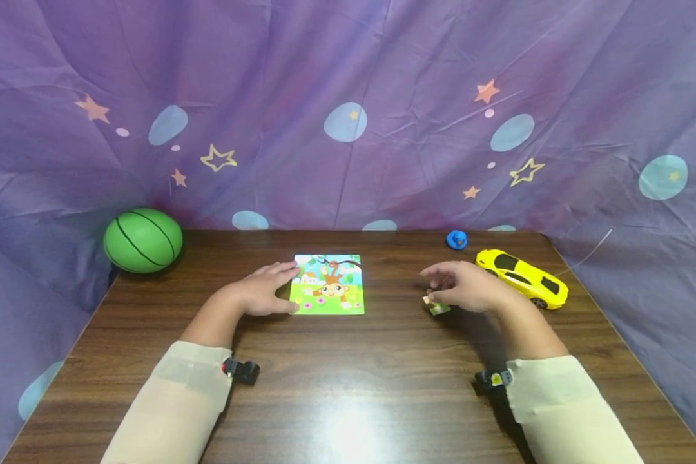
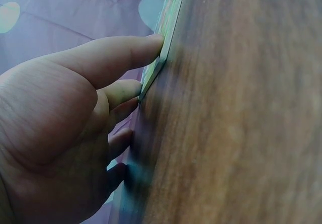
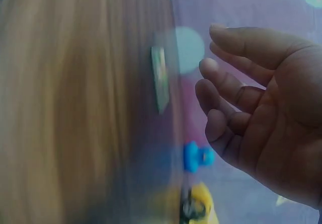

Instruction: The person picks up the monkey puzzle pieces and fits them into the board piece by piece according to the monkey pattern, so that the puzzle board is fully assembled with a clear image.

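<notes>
A square picture board (image 1: 330, 290) with a cartoon monkey on green and blue lies flat on the wooden table. At its left side is my left hand (image 1: 263, 291), fingers spread and thumb on the near left corner. In the left wrist view the thumb touches the edge of the board (image 2: 173, 17). Over to the right, my right hand (image 1: 464, 288) hovers with loosely bent fingers and nothing between them. Below it lies a small printed piece (image 1: 440, 309), partly covered by the thumb. The right wrist view shows this piece (image 3: 160, 80) on the tabletop, apart from the fingertips.
A yellow toy car (image 1: 522, 277) sits just right of the right hand. Behind it is a small blue toy duck (image 1: 456, 240). A green ball (image 1: 143, 241) occupies the table's back left corner. Purple patterned cloth (image 1: 301, 129) hangs along the back edge.
</notes>
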Demonstrator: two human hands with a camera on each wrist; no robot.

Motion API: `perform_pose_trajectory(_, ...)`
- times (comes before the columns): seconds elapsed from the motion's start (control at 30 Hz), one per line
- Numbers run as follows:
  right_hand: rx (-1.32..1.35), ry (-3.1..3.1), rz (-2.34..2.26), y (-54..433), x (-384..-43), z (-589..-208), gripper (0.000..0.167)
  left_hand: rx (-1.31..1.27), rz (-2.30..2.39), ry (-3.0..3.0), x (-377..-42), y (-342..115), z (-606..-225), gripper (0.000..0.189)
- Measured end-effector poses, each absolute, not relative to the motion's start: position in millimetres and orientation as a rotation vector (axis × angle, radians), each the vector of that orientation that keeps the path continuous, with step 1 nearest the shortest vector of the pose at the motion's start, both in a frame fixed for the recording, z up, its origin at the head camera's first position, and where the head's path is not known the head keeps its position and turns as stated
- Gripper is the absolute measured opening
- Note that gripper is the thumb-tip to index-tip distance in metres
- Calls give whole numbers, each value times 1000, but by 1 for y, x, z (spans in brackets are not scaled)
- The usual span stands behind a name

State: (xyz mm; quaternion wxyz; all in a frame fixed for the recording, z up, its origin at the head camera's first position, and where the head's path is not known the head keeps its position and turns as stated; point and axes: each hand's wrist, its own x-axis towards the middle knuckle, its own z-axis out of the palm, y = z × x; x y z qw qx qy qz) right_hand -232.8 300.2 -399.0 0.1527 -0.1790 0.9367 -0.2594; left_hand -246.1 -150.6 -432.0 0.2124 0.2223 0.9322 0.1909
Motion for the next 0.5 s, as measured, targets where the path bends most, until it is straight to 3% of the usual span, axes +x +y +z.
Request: perform_pose_trajectory(0.5, -497, 2623, -854, 327, -233, -417, 56, 615, 513, 2602, -246, -150, -432, 93)
